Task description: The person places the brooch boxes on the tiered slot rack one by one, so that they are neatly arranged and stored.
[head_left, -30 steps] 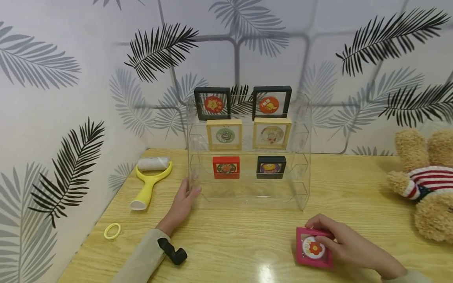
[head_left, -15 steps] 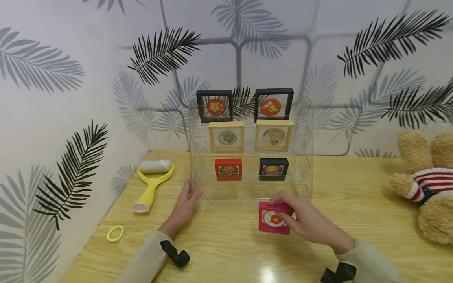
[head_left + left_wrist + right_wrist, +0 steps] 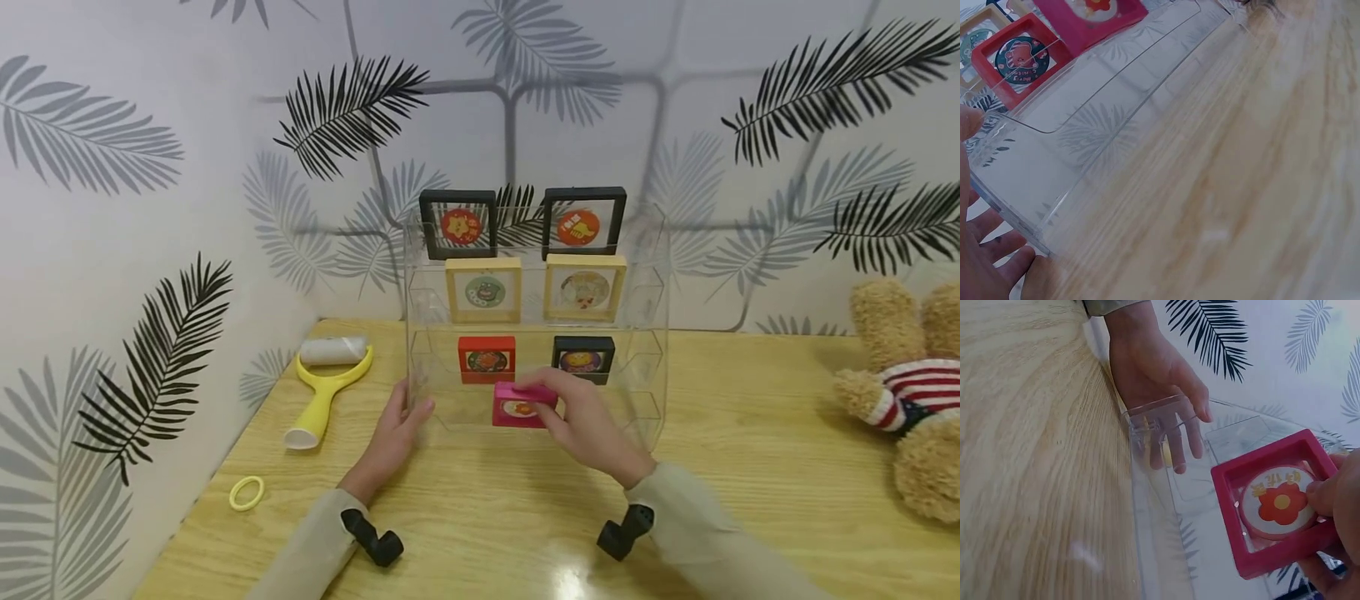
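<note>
My right hand (image 3: 588, 425) pinches a pink square frame (image 3: 1275, 503) with a red flower badge inside. It holds the frame just in front of the low part of a clear tiered display rack (image 3: 517, 437), below and between a red frame (image 3: 487, 360) and a small black frame (image 3: 582, 358). My left hand (image 3: 390, 437) grips the rack's left side panel, thumb over the front edge and fingers along the outside. In the right wrist view, the left hand's fingers (image 3: 1175, 447) show through the clear plastic. The pink frame's right part is hidden by my right hand.
Two yellow frames (image 3: 483, 290) and two large black frames (image 3: 459, 225) stand on the upper tiers. A yellow-handled lint roller (image 3: 326, 392) and a yellow ring (image 3: 247, 493) lie left on the wooden table (image 3: 480, 533). At the right lies a teddy bear (image 3: 918, 400). A patterned wall rises behind.
My right hand has carried the pink frame from the table's right side leftward and forward to the rack's lowest part. The left hand has kept its place at the rack's side.
</note>
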`<state>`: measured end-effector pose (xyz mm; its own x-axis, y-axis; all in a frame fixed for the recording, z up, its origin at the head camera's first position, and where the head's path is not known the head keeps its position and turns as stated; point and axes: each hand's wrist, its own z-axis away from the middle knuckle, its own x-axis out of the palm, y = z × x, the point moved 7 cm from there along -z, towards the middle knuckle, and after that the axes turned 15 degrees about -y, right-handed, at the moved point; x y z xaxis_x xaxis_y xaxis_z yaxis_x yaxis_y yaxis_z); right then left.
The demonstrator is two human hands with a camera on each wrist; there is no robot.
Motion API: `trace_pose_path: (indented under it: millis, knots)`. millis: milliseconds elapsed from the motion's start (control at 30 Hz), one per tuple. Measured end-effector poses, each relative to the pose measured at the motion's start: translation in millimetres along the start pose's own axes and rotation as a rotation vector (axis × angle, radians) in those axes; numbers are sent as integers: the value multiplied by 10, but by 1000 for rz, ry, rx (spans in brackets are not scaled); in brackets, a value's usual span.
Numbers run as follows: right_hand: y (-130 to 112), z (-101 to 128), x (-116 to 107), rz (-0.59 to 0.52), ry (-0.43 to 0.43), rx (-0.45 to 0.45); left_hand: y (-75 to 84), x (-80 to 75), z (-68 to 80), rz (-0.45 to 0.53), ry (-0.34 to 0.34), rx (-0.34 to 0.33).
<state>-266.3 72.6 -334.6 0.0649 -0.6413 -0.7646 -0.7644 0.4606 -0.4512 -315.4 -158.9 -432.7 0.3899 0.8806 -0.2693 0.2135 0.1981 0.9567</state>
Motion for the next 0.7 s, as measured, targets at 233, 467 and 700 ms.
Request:
trace_pose_path:
  millis: [233, 467, 700]
  knots:
    - [-43, -105, 150, 11, 74, -63, -31, -15, 4, -10, 18, -9]
    - [-32, -189, 320, 78, 63, -76, -23, -30, 6, -9, 30, -11]
    - [99, -176, 509, 94, -46, -20, -26, -11, -10, -10, 25, -4]
